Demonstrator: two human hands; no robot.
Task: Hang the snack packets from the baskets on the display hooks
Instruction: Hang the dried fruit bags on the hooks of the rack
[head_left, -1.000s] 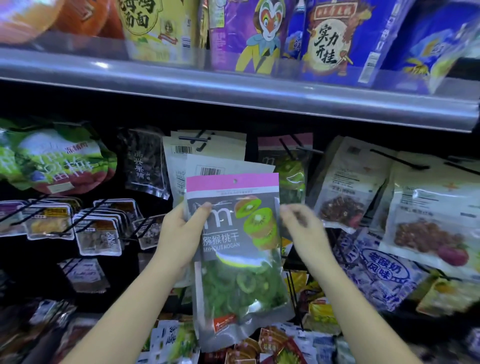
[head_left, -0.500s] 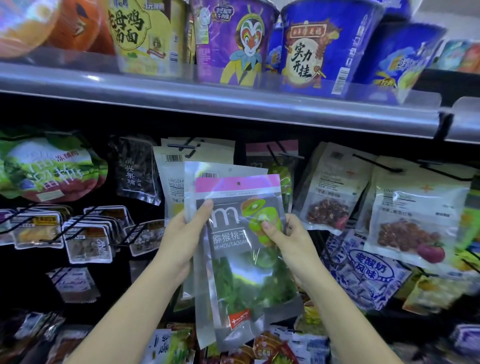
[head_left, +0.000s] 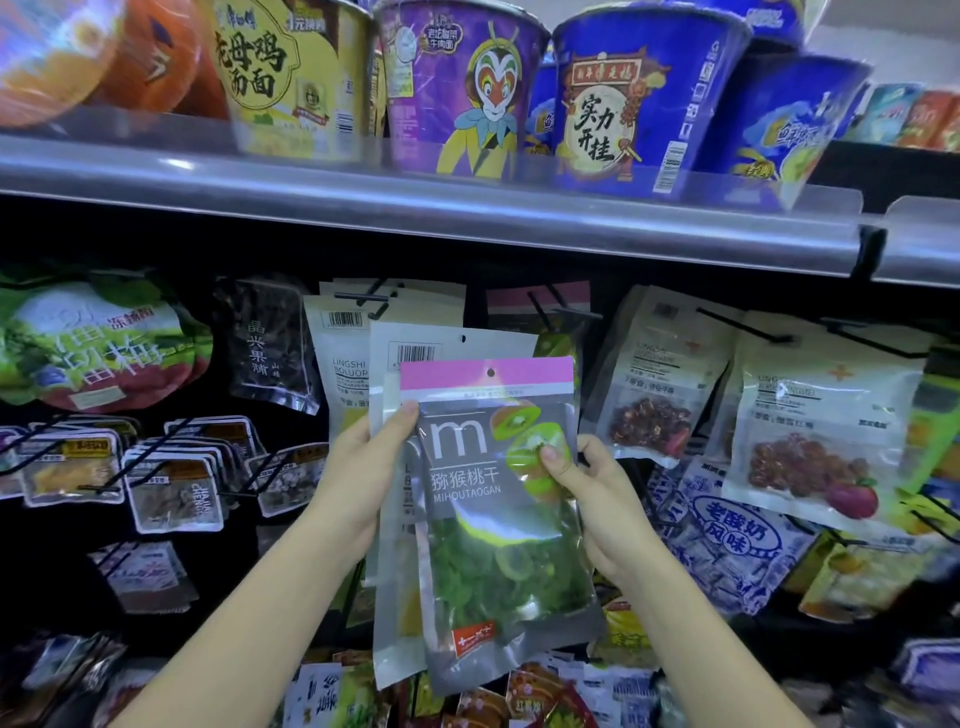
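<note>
Head view: the kiwi packet (head_left: 488, 519) stands upright at mid-frame, overlapping a barcoded packet (head_left: 415, 353) behind it. The left hand (head_left: 363, 467) pinches both at their nine o'clock edge, thumb on the front. The right hand (head_left: 597, 488) pinches the kiwi packet's three o'clock edge, thumb on the printed fruit. A black display hook (head_left: 540, 313) juts out at twelve o'clock, just above.

A single camera sits on the person's head, close to the hanging snack display (head_left: 613, 265) and facing it head-on. The metal shelf rail (head_left: 467, 208) slants across the top of the frame, the left hand (head_left: 358, 467) and right hand (head_left: 592, 483) reach in from below, and the dried kiwi packet (head_left: 498, 519) they hold fills the middle.
</note>
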